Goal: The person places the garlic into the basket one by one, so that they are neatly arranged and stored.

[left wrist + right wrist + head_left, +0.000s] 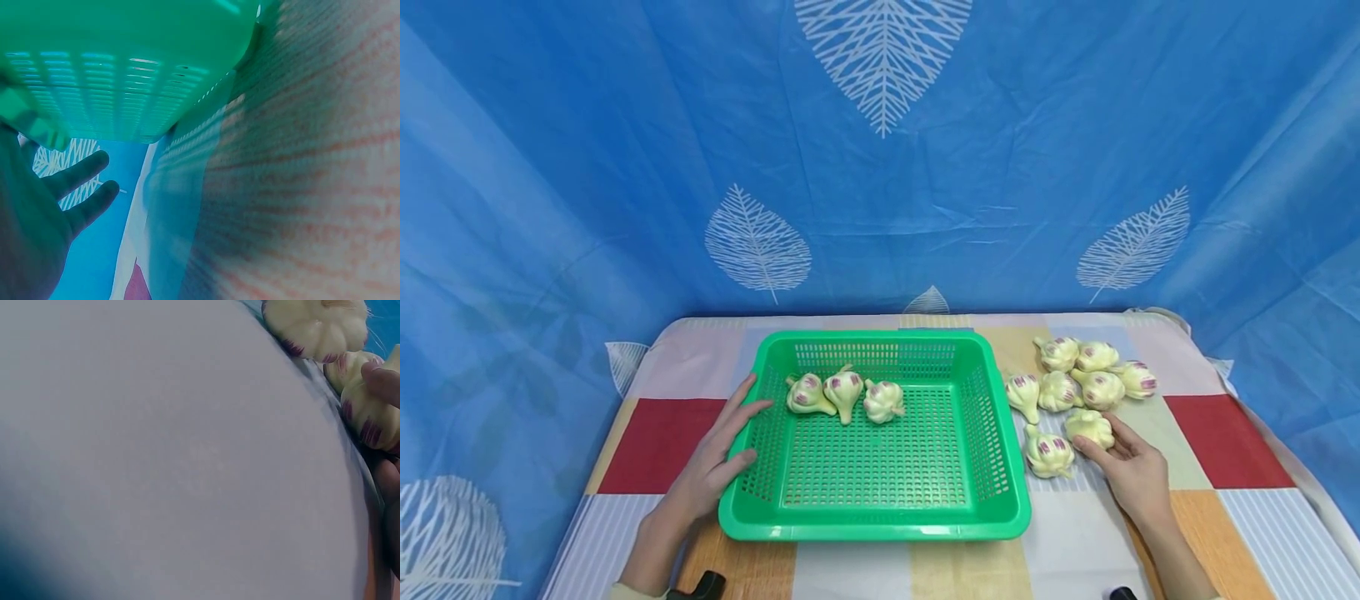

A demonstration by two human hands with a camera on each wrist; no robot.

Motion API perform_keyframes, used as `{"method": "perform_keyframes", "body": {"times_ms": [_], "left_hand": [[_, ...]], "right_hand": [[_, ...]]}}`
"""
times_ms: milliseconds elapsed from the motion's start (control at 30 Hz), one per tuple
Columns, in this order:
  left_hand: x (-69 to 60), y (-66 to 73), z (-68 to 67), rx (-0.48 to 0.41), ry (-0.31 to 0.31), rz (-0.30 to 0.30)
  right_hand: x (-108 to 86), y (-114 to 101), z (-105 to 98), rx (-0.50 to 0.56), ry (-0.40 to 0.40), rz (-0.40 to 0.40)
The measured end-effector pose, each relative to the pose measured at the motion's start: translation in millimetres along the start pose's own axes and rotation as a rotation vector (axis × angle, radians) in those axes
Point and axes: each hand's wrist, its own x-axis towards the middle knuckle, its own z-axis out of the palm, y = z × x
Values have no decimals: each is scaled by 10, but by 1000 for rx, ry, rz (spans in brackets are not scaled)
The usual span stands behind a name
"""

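Observation:
A green plastic basket (872, 532) stands on the table, with three garlic bulbs (844, 392) lying side by side towards its back left. My left hand (711, 462) rests at the basket's left rim with its fingers spread and fairly straight; the left wrist view shows the same hand (37, 219) beside the basket wall (119, 94). To the right of the basket, my right hand (1135, 475) pinches a garlic bulb (1088, 427) between thumb and fingers. In the right wrist view, this bulb (369, 419) sits partly behind a finger at the right edge.
Several more garlic bulbs (1097, 388) lie grouped on the right of the table, one bulb (1048, 454) near the basket's right wall. A patchwork cloth (1225, 442) covers the table. Blue curtains (925, 208) with white leaf prints hang behind and at both sides.

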Motion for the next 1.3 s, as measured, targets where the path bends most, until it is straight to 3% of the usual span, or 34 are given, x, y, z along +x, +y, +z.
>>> {"method": "perform_keyframes", "body": {"times_ms": [300,533,700,967,1300], "left_hand": [[10,32,11,-3,-1,4],[6,23,9,-4,0,5],[-6,-3,6,4,-1,19],[-12,-6,6,2,4,19],[-6,14,12,3,7,-4]], "right_hand": [[-33,-34,-73,11,27,32],[-19,-148,-146,22,42,-22],[-12,-336,-211,33,7,-64],[36,-638,-311,-65,-70,-148],[75,-966,-200,-59,-179,-258]]}}
